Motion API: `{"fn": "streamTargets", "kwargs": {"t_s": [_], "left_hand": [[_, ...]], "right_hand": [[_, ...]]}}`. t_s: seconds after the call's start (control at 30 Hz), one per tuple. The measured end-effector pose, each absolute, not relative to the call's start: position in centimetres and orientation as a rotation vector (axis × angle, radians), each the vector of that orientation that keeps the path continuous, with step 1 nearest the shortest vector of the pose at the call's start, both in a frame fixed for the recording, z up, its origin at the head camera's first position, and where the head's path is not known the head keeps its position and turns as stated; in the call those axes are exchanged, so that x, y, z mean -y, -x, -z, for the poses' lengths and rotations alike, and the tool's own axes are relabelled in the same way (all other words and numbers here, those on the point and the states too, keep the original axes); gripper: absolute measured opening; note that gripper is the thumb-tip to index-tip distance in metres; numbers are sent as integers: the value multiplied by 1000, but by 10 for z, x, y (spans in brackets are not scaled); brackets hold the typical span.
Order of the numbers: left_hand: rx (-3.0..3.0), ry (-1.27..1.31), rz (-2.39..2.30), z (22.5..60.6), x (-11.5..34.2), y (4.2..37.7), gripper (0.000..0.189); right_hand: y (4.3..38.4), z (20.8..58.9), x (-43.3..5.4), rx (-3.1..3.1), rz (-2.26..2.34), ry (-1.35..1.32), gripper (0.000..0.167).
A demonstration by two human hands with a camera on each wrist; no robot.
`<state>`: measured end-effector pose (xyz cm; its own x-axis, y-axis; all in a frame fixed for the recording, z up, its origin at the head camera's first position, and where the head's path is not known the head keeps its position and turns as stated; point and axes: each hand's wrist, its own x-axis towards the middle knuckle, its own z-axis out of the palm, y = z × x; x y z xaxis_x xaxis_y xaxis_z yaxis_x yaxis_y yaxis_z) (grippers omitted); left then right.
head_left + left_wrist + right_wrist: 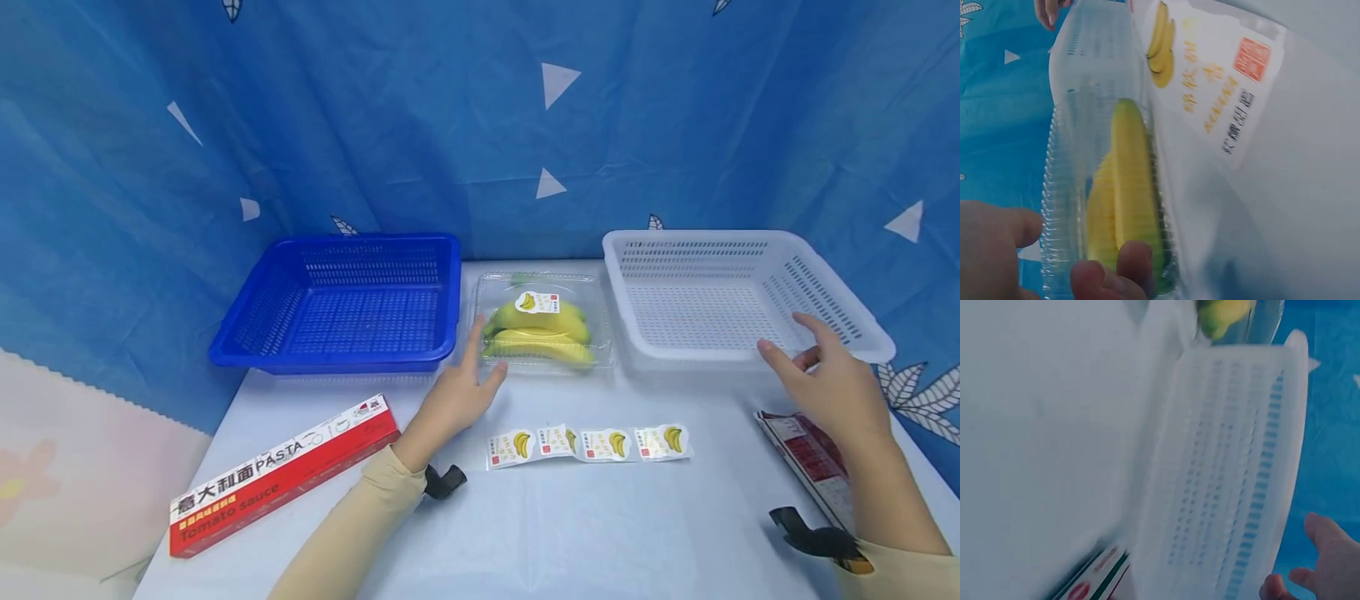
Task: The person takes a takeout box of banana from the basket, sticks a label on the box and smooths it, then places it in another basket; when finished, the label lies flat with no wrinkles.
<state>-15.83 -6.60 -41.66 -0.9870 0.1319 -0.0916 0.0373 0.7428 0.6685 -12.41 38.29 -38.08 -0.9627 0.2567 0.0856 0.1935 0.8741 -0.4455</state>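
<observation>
A clear plastic clamshell box [543,367] with bananas [536,343] inside stands at the back middle, a banana label [537,302] on its lid. My left hand [453,398] is at the box's left front corner, index finger stretched forward and thumb apart. In the left wrist view, its fingertips [1135,262] overlap the bananas [1130,181]. My right hand [840,387] holds nothing, its thumb and fingers spread at the front right of the white basket [693,354]. A strip of banana stickers [588,445] lies on the table in front of the box.
A blue basket [337,367] stands left of the box. In front of it a red and white pasta box [281,475] lies at an angle. Under my right forearm lies a dark red printed packet [810,454]. A blue curtain [495,125] hangs behind the table.
</observation>
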Motion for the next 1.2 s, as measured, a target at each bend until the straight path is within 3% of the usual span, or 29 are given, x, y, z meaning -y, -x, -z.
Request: {"fn": "streamTargets", "kwargs": {"t_s": [0.4, 0.73, 1.2], "left_hand": [[-2642, -25, -1342, 438, 67, 171, 74], [-2615, -28, -1474, 444, 64, 177, 70], [-2626, -9, -1614, 444, 56, 186, 61]], "right_hand": [[124, 400, -443, 2875, -821, 779, 103], [134, 414, -469, 2819, -1003, 621, 98], [148, 417, -483, 2791, -1077, 675, 94]]}}
